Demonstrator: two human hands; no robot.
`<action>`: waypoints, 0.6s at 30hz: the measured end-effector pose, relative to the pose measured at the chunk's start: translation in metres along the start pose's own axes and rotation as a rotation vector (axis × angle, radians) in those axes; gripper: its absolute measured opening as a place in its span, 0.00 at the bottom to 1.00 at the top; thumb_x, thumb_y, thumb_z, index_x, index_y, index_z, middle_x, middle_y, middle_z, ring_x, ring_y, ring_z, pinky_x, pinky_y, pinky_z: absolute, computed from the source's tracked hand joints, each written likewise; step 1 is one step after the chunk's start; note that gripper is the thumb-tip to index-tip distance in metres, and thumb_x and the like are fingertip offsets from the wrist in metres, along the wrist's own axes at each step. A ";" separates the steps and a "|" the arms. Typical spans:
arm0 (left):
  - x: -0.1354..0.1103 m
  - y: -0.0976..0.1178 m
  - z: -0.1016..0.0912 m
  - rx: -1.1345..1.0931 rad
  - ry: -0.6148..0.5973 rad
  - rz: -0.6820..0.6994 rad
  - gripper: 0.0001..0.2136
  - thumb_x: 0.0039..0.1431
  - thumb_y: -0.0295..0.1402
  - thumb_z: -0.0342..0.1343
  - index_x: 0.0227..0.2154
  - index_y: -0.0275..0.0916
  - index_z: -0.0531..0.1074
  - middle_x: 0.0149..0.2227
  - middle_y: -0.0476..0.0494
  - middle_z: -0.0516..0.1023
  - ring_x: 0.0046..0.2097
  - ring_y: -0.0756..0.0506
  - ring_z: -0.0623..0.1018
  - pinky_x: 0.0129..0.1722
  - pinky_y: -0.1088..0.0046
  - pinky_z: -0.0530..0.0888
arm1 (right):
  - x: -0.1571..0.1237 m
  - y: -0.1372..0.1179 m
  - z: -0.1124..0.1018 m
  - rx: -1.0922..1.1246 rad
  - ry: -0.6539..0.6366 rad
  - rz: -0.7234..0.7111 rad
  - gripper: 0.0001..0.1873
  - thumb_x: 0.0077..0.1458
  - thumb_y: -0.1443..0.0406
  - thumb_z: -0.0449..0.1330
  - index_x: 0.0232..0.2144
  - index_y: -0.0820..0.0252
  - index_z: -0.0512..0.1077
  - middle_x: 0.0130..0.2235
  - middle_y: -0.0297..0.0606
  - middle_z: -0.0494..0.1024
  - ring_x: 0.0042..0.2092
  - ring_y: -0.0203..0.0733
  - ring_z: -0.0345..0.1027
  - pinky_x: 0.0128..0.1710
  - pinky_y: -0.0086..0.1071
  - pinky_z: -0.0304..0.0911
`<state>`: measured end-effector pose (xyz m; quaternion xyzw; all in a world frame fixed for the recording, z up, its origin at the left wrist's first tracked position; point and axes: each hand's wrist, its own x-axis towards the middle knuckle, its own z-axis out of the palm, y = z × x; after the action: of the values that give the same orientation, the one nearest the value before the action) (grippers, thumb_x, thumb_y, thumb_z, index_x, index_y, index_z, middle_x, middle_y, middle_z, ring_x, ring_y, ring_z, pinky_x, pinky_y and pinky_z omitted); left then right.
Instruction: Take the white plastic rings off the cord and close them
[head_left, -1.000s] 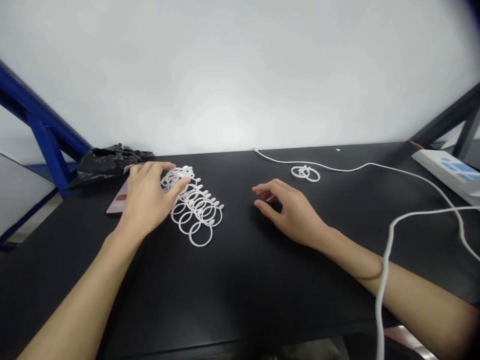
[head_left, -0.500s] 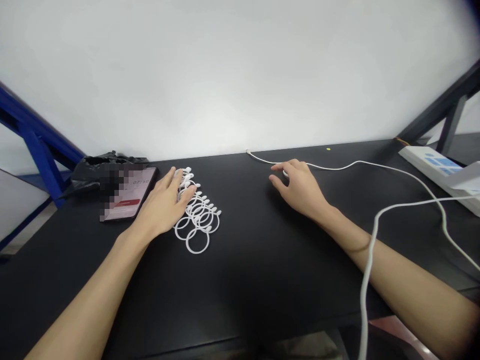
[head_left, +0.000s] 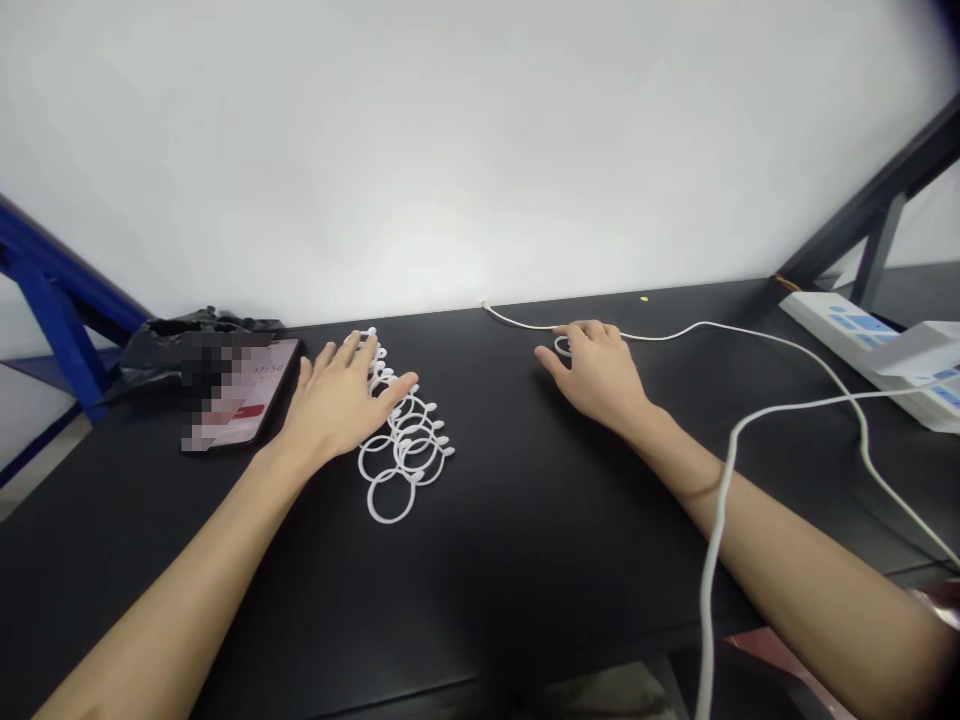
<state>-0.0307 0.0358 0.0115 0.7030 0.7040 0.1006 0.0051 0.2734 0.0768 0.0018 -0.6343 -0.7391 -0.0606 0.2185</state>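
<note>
My left hand [head_left: 335, 400] lies palm down with fingers spread over a heap of white plastic rings [head_left: 391, 497], each with a small rounded tab. Its fingers cover the far part of the heap, so some rings are hidden. The visible rings overlap in a slanting band on the black table. To the right, my right hand [head_left: 600, 375] rests palm down, thumb held apart from the fingers. Under its fingertips is a single white ring [head_left: 561, 346], partly hidden, lying flat on the table and not gripped.
A phone [head_left: 259, 390] lies left of my left hand, with a black plastic bag [head_left: 157, 345] behind it. A white cable [head_left: 739, 325] runs along the back, and another strand crosses over my right forearm. At the right stands a white box with blue markings [head_left: 847, 320].
My left hand's fingers have spread wider, and the rings beneath have shifted and stretched out slightly. My right thumb has moved away from the fingers, leaving more of the single ring visible.
</note>
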 end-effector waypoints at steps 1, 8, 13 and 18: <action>0.002 0.003 0.000 0.004 0.013 0.008 0.41 0.62 0.60 0.39 0.67 0.33 0.54 0.70 0.32 0.53 0.69 0.26 0.54 0.65 0.39 0.53 | 0.000 0.001 0.001 -0.001 -0.021 0.006 0.27 0.62 0.52 0.55 0.52 0.68 0.73 0.54 0.55 0.73 0.56 0.63 0.63 0.54 0.53 0.60; 0.014 0.016 0.006 0.030 -0.018 0.072 0.36 0.66 0.55 0.36 0.65 0.30 0.59 0.67 0.31 0.60 0.69 0.31 0.56 0.65 0.44 0.55 | -0.001 0.006 0.004 0.016 -0.066 -0.037 0.22 0.62 0.65 0.49 0.54 0.68 0.71 0.55 0.55 0.72 0.56 0.62 0.64 0.53 0.51 0.63; 0.015 0.016 0.010 0.071 0.025 0.104 0.34 0.66 0.56 0.35 0.60 0.35 0.68 0.65 0.32 0.64 0.67 0.28 0.61 0.63 0.41 0.58 | 0.000 0.008 0.003 0.055 -0.045 -0.078 0.22 0.60 0.68 0.52 0.55 0.72 0.69 0.52 0.58 0.72 0.54 0.60 0.65 0.53 0.47 0.64; 0.010 0.015 0.008 0.025 0.126 0.108 0.32 0.67 0.53 0.36 0.56 0.34 0.71 0.60 0.32 0.71 0.63 0.29 0.66 0.61 0.44 0.62 | 0.002 0.007 -0.002 0.118 -0.009 -0.096 0.14 0.58 0.70 0.55 0.45 0.67 0.75 0.45 0.52 0.77 0.47 0.55 0.70 0.46 0.44 0.67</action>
<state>-0.0149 0.0470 0.0073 0.7321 0.6653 0.1361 -0.0533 0.2799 0.0790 0.0027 -0.5843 -0.7720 -0.0245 0.2492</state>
